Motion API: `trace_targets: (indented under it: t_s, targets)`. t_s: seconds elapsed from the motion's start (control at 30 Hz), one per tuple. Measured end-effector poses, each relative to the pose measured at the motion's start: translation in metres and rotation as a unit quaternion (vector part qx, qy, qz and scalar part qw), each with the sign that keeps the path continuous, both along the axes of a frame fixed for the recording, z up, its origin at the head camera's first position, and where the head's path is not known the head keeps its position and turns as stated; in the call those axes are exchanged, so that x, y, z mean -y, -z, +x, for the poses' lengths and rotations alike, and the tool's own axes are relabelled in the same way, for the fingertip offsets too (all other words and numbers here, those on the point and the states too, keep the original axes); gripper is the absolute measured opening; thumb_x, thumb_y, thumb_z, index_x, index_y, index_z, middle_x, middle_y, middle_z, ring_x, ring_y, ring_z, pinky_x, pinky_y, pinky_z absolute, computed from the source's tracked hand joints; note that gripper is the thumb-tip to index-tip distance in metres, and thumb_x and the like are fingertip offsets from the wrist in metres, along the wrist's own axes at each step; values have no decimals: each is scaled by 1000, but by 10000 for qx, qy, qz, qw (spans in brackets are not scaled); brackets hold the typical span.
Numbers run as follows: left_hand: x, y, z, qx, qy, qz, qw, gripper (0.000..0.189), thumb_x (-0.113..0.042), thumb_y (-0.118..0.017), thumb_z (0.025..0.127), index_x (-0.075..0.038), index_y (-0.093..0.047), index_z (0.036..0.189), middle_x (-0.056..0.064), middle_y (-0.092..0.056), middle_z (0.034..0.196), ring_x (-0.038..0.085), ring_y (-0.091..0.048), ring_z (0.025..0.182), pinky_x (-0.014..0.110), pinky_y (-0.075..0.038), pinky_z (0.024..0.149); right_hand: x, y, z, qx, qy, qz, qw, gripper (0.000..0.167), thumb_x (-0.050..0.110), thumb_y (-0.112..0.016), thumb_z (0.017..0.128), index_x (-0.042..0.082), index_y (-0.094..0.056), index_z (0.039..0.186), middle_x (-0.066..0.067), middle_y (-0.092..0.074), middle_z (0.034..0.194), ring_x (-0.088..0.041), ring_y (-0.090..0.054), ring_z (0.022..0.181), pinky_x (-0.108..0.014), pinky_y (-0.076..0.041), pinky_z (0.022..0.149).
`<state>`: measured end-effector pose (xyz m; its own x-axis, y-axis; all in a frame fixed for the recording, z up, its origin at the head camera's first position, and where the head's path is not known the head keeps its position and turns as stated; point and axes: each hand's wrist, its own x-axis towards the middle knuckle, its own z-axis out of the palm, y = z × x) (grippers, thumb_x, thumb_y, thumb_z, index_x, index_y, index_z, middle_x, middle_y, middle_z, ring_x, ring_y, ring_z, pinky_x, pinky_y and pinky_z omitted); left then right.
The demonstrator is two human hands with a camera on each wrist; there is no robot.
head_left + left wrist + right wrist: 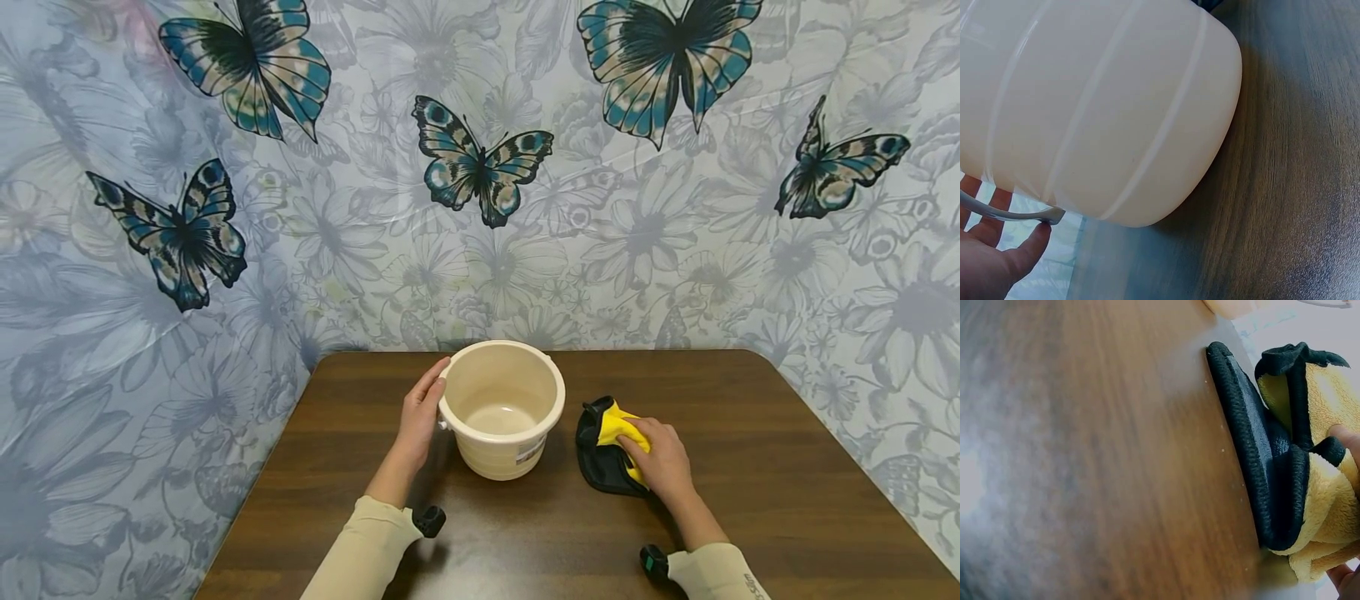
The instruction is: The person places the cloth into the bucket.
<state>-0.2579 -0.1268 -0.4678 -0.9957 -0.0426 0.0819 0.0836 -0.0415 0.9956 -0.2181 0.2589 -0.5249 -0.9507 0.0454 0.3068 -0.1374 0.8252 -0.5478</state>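
A cream plastic bucket [506,454] stands upright on the wooden table, its inside showing nothing but its own walls and bottom. At its left side my left hand [422,417] holds it near the rim. In the left wrist view the thumb of the left hand [997,256] meets the end of a grey handle [1007,214], and the other fingers are partly hidden behind it. To the right of the bucket, a yellow and black cloth [611,467] lies bunched on the table. My right hand [663,458] grips its yellow part between thumb and fingers.
The brown table [787,500] reaches back to a wall hanging [337,250] printed with flowers and several butterflies. A small label [530,451] is on the bucket's front. Black wrist cameras [430,522] sit at both sleeves.
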Motion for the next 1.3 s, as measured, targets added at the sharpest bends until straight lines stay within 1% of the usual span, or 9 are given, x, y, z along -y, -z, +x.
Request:
trace_targets:
  t_s: [0.27,0.4,0.57,0.73,0.87,1.03,1.13,1.23,1.3]
  targets:
    - [0,2,-1,5,17,2,10000,40,-38,-52,104,-30,-55,143,-4,-51,152,21,-49,135,31,-46,99,1,0,-1,-328,133,-115,9993,35,23,-73,92,4,-70,121,-15,-71,113,-28,-55,94,-38,-43,75]
    - [0,2,-1,-16,36,21,10000,40,-38,-52,104,-31,-56,143,-4,-51,151,22,-50,135,33,-46,99,1,-2,-2,-438,180,-212,9987,33,20,-74,90,4,-71,119,-16,-71,110,-29,-55,92,-39,-42,75]
    - [0,2,-1,-69,-49,-10,10000,40,-36,-51,104,-30,-56,143,-3,-52,151,22,-52,131,29,-49,94,1,-7,-5,-585,191,-233,9978,33,19,-75,90,4,-71,119,-17,-71,110,-32,-56,93,-43,-44,77]
    - [0,2,-2,-86,-3,-28,10000,40,-37,-51,104,-30,-56,143,-3,-52,151,22,-53,130,29,-49,93,0,-16,-6,-688,254,-336,9967,32,18,-74,91,5,-70,120,-18,-70,111,-33,-57,95,-45,-44,78]
    - [0,2,-3,-65,53,-12,10000,41,-36,-50,105,-29,-54,145,-2,-50,153,23,-51,133,35,-47,98,1,-24,-8,-753,247,-393,9961,32,19,-73,91,5,-70,120,-17,-70,111,-32,-57,97,-44,-43,79]
    - [0,1,-2,1,79,48,10000,41,-35,-49,106,-29,-52,147,-2,-47,155,24,-47,138,41,-44,105,3,-38,-10,-1029,224,-488,9932,31,16,-75,89,5,-71,118,-16,-71,108,-32,-56,94,-44,-43,77]
    - [0,1,-2,40,51,-6,10000,41,-36,-48,106,-30,-53,146,-3,-48,154,23,-48,136,37,-45,102,4,-47,-10,-1121,220,-529,9920,30,15,-75,89,5,-71,117,-16,-71,107,-31,-55,94,-43,-42,77]
    - [0,1,-1,41,-8,-80,10000,39,-37,-50,105,-32,-55,143,-4,-51,152,22,-51,132,30,-47,96,5,-56,-8,-1196,187,-529,9912,30,13,-75,89,4,-71,117,-17,-71,107,-32,-56,95,-44,-42,77]
    - [-1,1,0,20,-17,-132,9999,39,-38,-50,104,-32,-56,142,-4,-52,151,23,-52,131,28,-47,93,5,-61,-7,-1245,184,-534,9906,30,12,-75,88,3,-71,117,-18,-71,107,-33,-57,95,-44,-42,77]
